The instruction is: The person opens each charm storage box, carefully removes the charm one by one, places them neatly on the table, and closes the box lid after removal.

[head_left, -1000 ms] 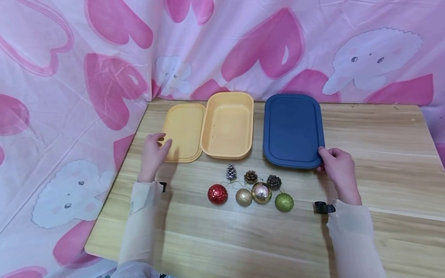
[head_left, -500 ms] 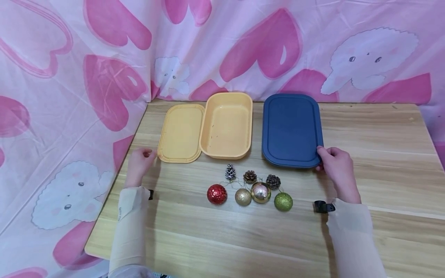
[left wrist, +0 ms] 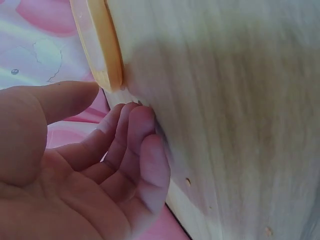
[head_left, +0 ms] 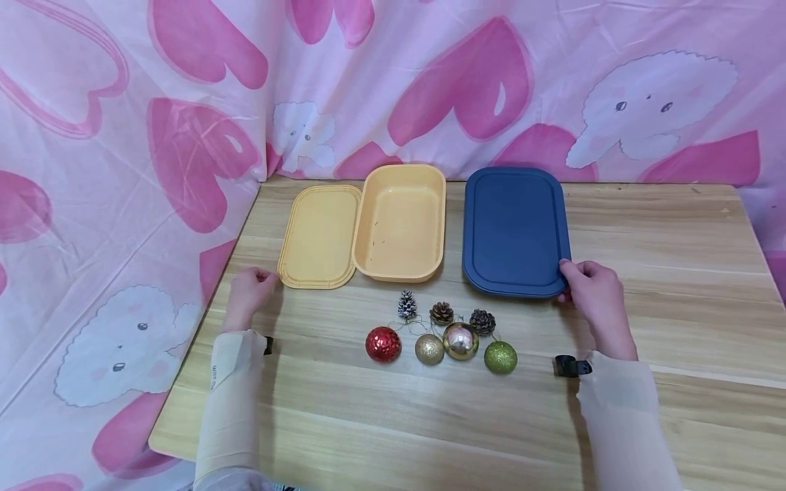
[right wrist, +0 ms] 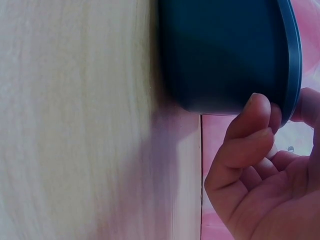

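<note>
At the left, my left hand (head_left: 250,290) is beside the near corner of a flat yellow lid (head_left: 321,237). Its thumb tip is right at the lid's corner in the left wrist view, while the loosely curled fingers (left wrist: 142,125) hang just past it, close over the table. My right hand (head_left: 595,293) pinches the near right corner of the blue lid (head_left: 516,228) on a deep blue storage box (right wrist: 225,55), thumb above and fingers under the rim. Between the two lids stands an open yellow storage box (head_left: 402,232), with a few dark specks inside.
In front of the boxes lie a red bauble (head_left: 383,344), two gold baubles, a green bauble (head_left: 500,357) and three pine cones, including a frosted one (head_left: 406,305), with thin strings. A pink patterned curtain (head_left: 454,75) borders the wooden table (head_left: 381,423) behind and left.
My left hand has drawn back left and toward me, from over the yellow lid to its near corner, and barely moves lately. My right hand keeps its pinch on the blue lid.
</note>
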### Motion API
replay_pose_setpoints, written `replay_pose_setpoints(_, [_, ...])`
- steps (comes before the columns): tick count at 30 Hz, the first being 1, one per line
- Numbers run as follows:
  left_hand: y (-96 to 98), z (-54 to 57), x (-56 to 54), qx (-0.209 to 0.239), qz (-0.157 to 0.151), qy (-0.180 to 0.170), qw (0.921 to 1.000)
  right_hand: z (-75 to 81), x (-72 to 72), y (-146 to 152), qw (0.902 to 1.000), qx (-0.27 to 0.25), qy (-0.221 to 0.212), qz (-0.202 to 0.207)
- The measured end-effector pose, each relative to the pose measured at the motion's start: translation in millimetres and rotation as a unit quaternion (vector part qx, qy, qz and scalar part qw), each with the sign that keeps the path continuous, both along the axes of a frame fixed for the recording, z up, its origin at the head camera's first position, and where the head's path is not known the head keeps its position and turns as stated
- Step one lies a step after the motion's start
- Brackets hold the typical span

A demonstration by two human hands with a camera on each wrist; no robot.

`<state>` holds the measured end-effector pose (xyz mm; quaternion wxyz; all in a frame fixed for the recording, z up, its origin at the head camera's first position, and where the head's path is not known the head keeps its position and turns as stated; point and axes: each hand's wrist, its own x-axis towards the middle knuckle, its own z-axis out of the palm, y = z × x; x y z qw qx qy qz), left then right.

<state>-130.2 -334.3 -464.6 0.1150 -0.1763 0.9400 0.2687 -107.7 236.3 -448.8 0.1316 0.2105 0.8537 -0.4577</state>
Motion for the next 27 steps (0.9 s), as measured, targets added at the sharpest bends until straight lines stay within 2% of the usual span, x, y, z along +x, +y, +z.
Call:
replay_pose_setpoints(7, [2.7, -2.8, -2.8, -0.005, -0.008, -0.023, 0.9997, 0.0, 0.2, -0.1, 1.0, -0.004, -0.002, -0.001])
replay_pose_setpoints(18, [8.0, -1.3, -6.4, -0.009, -0.013, -0.051, 0.9985, 0.5, 0.5, -0.8, 1.0, -0.002, 0.003, -0.002])
replay_pose_setpoints(23, [9.0, -2.7, -7.5, -0.019, -0.021, -0.043, 0.9987, 1.2, 0.9, -0.9, 1.0, -0.002, 0.003, 0.0])
replay_pose_setpoints(27, [9.3, -3.7, -7.6, -0.024, -0.015, -0.031, 0.9991, 0.8, 0.7, -1.2, 1.0, -0.002, 0.002, 0.0])
